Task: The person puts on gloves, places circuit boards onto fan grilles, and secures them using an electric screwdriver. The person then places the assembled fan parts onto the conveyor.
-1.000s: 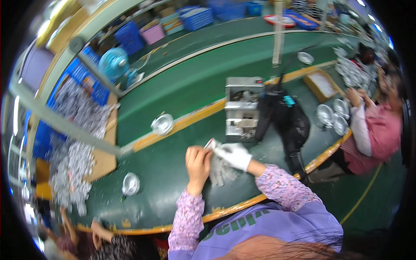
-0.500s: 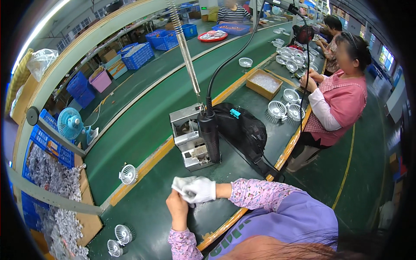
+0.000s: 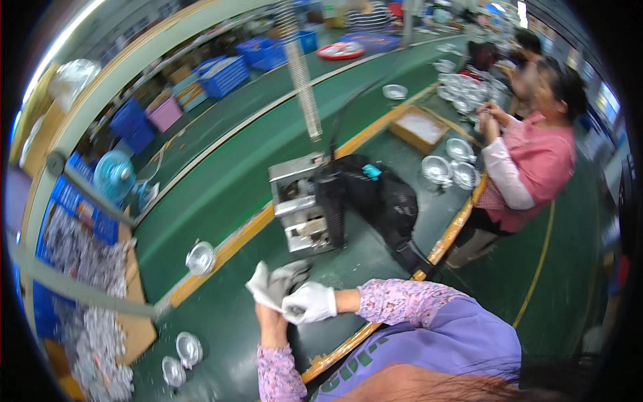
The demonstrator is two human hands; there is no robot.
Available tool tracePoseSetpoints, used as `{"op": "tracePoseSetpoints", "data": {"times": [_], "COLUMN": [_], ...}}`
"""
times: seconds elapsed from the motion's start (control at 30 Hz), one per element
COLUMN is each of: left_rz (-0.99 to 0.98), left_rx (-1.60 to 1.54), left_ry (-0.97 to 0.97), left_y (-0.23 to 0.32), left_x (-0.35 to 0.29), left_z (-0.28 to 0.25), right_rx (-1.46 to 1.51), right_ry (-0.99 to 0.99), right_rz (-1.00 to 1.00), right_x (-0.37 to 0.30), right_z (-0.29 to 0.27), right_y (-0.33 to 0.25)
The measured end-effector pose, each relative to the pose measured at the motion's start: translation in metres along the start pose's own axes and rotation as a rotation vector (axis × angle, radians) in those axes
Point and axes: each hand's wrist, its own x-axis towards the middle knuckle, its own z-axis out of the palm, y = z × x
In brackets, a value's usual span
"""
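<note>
Over the dark green bench, my left hand point(image 3: 270, 317) is partly inside a white work glove point(image 3: 271, 287), its wrist bare. The glove's fingers, grey at the tips, stretch up and to the right, spread apart; motion blurs them. My right hand point(image 3: 309, 303), in a white glove, is closed at the cuff by my left palm, pinching the fabric. Just beyond my hands stands a metal bench fixture point(image 3: 298, 201), beside a black power screwdriver point(image 3: 329, 208) on a coil spring point(image 3: 299, 74).
Silvery finned housings point(image 3: 189, 350) lie at the near left; another housing point(image 3: 201, 258) sits by the yellow edge strip. A black bag point(image 3: 378, 201) lies right of the fixture. A box point(image 3: 418, 128) of small clear parts stands farther off. A co-worker point(image 3: 536, 154) is at right.
The glove has been drawn further over my left hand, and its fingers have opened out upward. My right hand has shifted slightly down. The whole view has swung a little.
</note>
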Motion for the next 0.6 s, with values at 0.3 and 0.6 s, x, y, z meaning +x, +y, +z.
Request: {"op": "tracePoseSetpoints", "data": {"times": [0.3,0.6], "left_rz": [0.43,0.666], "left_rx": [0.816,0.917], "left_ry": [0.05,0.361], "left_y": [-0.013,0.011], "left_x": [0.007,-0.018], "left_z": [-0.019,-0.029], "right_rx": [0.094,0.131], "right_ry": [-0.092,-0.157], "right_rz": [0.03,-0.001], "right_x": [-0.002,-0.006], "right_z": [-0.005,0.004], "right_y": [-0.022,-0.033]}}
